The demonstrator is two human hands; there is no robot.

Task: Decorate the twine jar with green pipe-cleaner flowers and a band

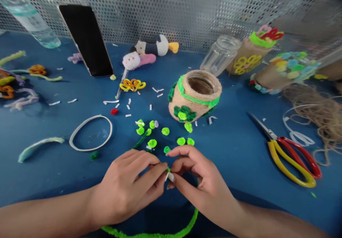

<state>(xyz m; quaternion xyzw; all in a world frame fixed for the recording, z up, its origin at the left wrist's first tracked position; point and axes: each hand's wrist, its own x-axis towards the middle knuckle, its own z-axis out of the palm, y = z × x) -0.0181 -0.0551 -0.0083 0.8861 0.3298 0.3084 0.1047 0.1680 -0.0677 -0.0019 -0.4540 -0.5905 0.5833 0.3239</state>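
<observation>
My left hand (pixel 130 181) and my right hand (pixel 197 181) meet fingertip to fingertip at the front of the table. Both pinch a small green piece at one end of a bright green pipe cleaner (pixel 160 235), whose long loop hangs below them. A dark green pipe cleaner (pixel 140 140) pokes out beyond my left fingers. Just past my hands lie several small coiled light green balls (pixel 152 143). Behind those stands a twine-wrapped jar (pixel 193 97) with a green band round its neck and a dark green flower (pixel 184 113) on its side.
Scissors (pixel 283 149) with red and yellow handles lie at right, beside loose twine (pixel 317 110). A glass jar (pixel 220 54) and decorated jars (pixel 245 58) stand behind. At left are a phone (pixel 87 40), a water bottle (pixel 32 17) and a white ring (pixel 91 133). Paper scraps are scattered around.
</observation>
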